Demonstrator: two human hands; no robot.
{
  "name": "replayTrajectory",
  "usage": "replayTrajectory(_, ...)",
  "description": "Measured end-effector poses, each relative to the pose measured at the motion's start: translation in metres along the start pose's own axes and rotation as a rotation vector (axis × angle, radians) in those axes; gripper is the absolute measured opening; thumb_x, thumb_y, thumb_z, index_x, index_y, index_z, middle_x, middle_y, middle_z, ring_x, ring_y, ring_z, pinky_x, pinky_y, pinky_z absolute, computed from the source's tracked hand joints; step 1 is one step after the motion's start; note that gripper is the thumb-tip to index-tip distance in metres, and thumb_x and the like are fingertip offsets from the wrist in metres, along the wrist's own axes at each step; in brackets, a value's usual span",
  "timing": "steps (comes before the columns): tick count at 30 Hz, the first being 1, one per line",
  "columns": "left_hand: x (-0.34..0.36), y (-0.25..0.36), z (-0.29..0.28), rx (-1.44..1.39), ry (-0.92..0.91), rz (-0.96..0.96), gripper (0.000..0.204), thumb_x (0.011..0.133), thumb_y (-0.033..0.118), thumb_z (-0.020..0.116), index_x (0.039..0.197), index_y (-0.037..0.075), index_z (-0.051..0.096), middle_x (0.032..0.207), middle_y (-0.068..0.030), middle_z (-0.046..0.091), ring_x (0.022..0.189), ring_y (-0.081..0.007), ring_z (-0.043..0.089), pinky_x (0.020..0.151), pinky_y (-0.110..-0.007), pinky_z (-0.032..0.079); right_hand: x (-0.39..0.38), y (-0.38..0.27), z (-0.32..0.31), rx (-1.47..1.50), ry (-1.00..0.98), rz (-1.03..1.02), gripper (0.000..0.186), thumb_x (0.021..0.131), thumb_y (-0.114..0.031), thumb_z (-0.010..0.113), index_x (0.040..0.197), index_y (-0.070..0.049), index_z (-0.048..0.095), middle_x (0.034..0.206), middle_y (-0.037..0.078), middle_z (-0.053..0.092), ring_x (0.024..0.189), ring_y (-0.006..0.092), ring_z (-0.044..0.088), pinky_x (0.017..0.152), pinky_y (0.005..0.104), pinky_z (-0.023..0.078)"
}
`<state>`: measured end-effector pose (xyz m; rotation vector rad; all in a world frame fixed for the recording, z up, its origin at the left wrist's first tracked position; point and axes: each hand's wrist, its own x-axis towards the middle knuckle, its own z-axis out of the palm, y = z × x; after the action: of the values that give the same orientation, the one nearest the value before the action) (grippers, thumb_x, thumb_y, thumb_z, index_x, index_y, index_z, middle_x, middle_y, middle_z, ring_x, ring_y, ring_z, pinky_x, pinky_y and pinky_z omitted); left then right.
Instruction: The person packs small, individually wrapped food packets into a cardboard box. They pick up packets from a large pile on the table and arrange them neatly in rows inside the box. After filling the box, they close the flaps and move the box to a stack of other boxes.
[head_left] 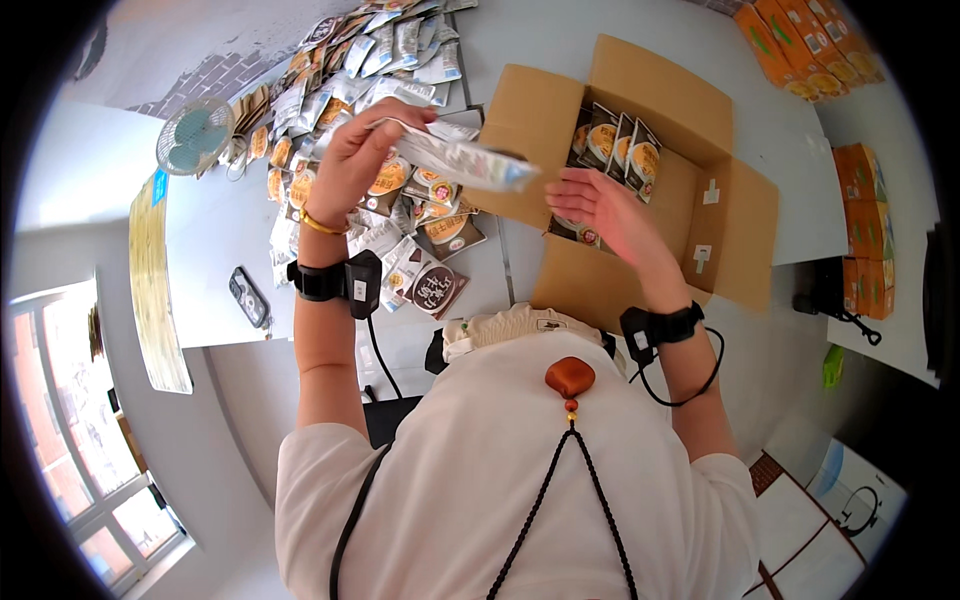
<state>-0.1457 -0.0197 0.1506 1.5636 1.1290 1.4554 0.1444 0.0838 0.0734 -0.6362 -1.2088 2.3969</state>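
My left hand [362, 150] is closed on the end of a silvery-white food packet [455, 160], held edge-on above a heap of similar packets [390, 178]. The held packet points right, toward my right hand [604, 207], and its far tip is slightly blurred. That hand holds nothing, its fingers stretched out and its palm facing the packet. It hovers over the left side of an open cardboard box [655, 65] with its flaps spread. Inside the box, several dark packets [642, 163] with bowl pictures stand in a row along the left part.
The heap spreads over the far left of the grey table. A small fan [196, 136] and a phone [247, 296] lie to its left. Orange cartons [790, 45] are stacked at the far right, with more orange cartons [866, 228] along the right side.
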Motion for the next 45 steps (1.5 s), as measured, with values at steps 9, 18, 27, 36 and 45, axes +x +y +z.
replayTrajectory(9,0.042,-0.028,0.127,-0.145,-0.244,-0.143,0.028,0.088,0.016,0.047,0.113,0.003,0.047,0.108,-0.0116,0.051,0.106,-0.0233,0.047,0.096,-0.035,0.034,-0.012,0.012,-0.011,0.444,-0.278,0.182,0.046,0.09,-0.041,0.038,0.111,-0.001,0.048,0.087,0.008,0.057,0.057,0.0107,0.052,0.056,0.0237,0.045)
replayTrajectory(18,0.061,-0.106,0.225,0.063,-0.485,-0.697,0.045,0.086,0.027,0.05,0.119,0.0,0.036,0.093,-0.0081,0.056,0.084,-0.0132,0.055,0.067,-0.028,0.045,-0.028,0.021,-0.104,-0.027,0.795,-0.174,0.045,0.086,-0.037,0.049,0.115,-0.003,0.042,0.102,0.007,0.053,0.091,0.0128,0.051,0.077,0.0257,0.042)
replayTrajectory(27,0.108,-0.195,0.282,0.407,-0.312,-0.328,0.039,0.08,0.013,0.053,0.111,-0.004,0.038,0.093,-0.0259,0.053,0.084,-0.0394,0.053,0.075,-0.04,0.043,0.014,0.012,-0.195,-0.381,0.822,-0.095,0.072,0.083,-0.044,0.047,0.137,-0.011,0.014,0.137,0.018,0.018,0.123,0.0279,0.026,0.097,0.0329,0.026)
replayTrajectory(36,0.07,-0.18,0.225,0.252,-0.299,-0.296,0.038,0.08,0.007,0.053,0.116,0.003,0.044,0.109,-0.0108,0.046,0.092,-0.0179,0.055,0.075,-0.028,0.046,0.047,0.063,-0.226,-0.932,0.844,0.068,0.079,0.078,-0.061,0.04,0.138,-0.021,0.007,0.14,0.023,-0.003,0.128,0.0422,0.002,0.103,0.0452,0.01)
replayTrajectory(45,-0.007,-0.136,0.058,0.239,0.065,-0.463,0.026,0.083,0.006,0.05,0.109,0.005,0.05,0.102,-0.0063,0.058,0.08,-0.0125,0.058,0.067,-0.024,0.046,0.045,0.055,-0.228,-0.952,0.838,0.079,0.091,0.076,-0.061,0.044,0.134,0.002,0.011,0.139,0.023,0.005,0.13,0.0361,0.005,0.104,0.0406,0.013)
